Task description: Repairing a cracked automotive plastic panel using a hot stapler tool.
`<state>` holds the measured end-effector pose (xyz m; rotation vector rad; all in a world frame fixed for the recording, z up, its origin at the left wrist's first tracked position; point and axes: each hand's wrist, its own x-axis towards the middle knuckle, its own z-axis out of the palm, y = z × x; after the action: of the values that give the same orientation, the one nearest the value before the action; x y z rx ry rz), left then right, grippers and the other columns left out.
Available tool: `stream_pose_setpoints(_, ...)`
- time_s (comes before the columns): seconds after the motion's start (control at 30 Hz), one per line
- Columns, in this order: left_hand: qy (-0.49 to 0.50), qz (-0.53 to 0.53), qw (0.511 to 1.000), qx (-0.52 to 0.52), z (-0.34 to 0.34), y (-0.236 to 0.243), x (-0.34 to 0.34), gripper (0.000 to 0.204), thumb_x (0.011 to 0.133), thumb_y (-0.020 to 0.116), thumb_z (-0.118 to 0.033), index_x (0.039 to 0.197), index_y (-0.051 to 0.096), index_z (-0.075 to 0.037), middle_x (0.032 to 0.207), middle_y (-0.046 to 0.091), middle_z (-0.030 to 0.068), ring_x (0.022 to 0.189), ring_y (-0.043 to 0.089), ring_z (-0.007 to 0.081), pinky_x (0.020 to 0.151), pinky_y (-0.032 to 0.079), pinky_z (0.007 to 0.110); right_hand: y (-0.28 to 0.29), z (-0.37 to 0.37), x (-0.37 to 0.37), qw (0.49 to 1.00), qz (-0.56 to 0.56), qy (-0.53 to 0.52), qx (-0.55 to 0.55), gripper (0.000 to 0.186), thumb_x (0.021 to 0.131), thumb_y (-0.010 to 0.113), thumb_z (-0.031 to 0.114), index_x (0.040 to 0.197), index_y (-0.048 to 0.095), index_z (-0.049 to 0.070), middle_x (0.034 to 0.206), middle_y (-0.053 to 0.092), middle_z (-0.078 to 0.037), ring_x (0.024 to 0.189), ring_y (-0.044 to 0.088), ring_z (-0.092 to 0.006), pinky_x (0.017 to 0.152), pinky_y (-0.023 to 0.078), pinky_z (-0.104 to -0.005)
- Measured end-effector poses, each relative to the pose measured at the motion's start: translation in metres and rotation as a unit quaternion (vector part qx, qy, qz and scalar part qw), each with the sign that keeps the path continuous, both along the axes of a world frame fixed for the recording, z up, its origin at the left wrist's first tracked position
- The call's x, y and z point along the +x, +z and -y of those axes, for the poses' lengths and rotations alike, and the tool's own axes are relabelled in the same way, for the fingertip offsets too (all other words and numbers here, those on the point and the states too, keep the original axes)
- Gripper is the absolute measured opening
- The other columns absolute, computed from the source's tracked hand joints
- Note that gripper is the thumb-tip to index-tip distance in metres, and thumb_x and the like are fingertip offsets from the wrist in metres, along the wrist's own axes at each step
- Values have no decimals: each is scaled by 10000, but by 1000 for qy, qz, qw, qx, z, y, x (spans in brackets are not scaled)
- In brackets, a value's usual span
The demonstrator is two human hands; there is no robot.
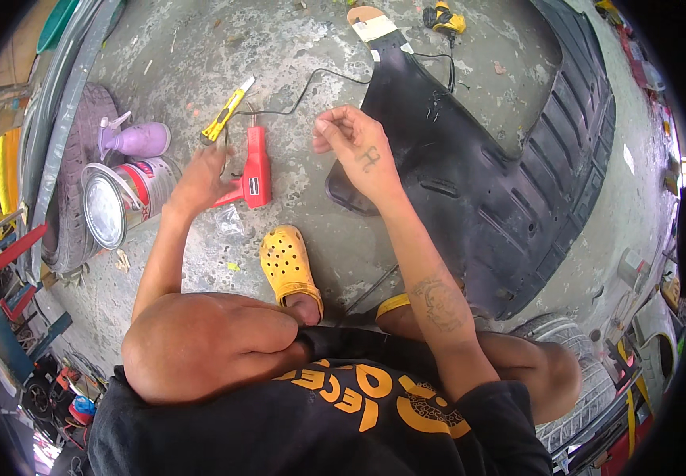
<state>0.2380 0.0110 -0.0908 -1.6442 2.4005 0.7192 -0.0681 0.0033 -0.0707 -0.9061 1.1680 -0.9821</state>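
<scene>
My left hand (203, 176) is beside a red pistol-shaped tool (254, 178), its fingers blurred over the handle; I cannot tell whether they grip it. A yellow utility knife (221, 117) lies just above, with a small clear plastic bag (228, 219) below. My right hand (352, 143) is raised right of the tool, thumb and fingers curled together; anything held is hidden. A large black molded plastic panel (470, 214) lies on the concrete beneath my right arm, with pale pieces (374, 24) at its upper tip.
A metal can (113, 205), a lilac spray bottle (132, 139) and a tire (81, 107) crowd the left, along with red clamps (8, 238). A yellow-black power tool (446, 20) sits above the panel, near a black cord. Another tire (573, 404) lies lower right. My yellow clog (286, 262) is between my arms.
</scene>
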Motion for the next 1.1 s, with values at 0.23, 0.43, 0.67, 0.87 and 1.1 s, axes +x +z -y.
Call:
stream_pose_setpoints(0.23,32,42,998,34,-41,-42,-1,692,665,817,-55,1264,480,-132,1171,541,175,1138,528,380,937,417,512,-10,0,0,1000,14,20,1,167,920,662,96,1012,641,-42,873,692,-78,808,680,-134,773,548,-272)
stream_pose_setpoints(0.43,16,17,999,-44,-41,-31,-17,629,648,772,-17,1205,494,-105,1233,477,151,1153,497,377,927,401,513,-5,5,-8,999,25,17,11,176,894,693,84,1007,649,-44,881,695,-84,798,678,-133,752,554,-261)
stream_pose_setpoints(0.67,25,39,997,-64,-50,-43,-13,646,587,769,-56,1179,514,-89,1205,476,167,1124,494,371,933,381,473,2,9,-7,999,39,-21,13,163,872,713,87,959,681,-48,836,701,-85,748,680,-128,654,565,-260)
stream_pose_setpoints(0.87,19,-120,984,-134,-39,-32,-6,666,551,799,-105,1152,514,-70,1160,476,175,1087,495,386,897,426,467,12,19,-31,997,41,-63,13,196,919,662,90,1041,654,-63,928,707,-121,783,679,-153,699,577,-276)
stream_pose_setpoints(1.1,111,-271,926,-239,0,29,-20,472,761,746,-131,1158,539,17,1089,506,130,997,541,276,863,472,378,23,29,-44,983,145,-105,44,168,910,674,79,1028,633,-33,989,697,-147,791,661,-169,701,576,-315)
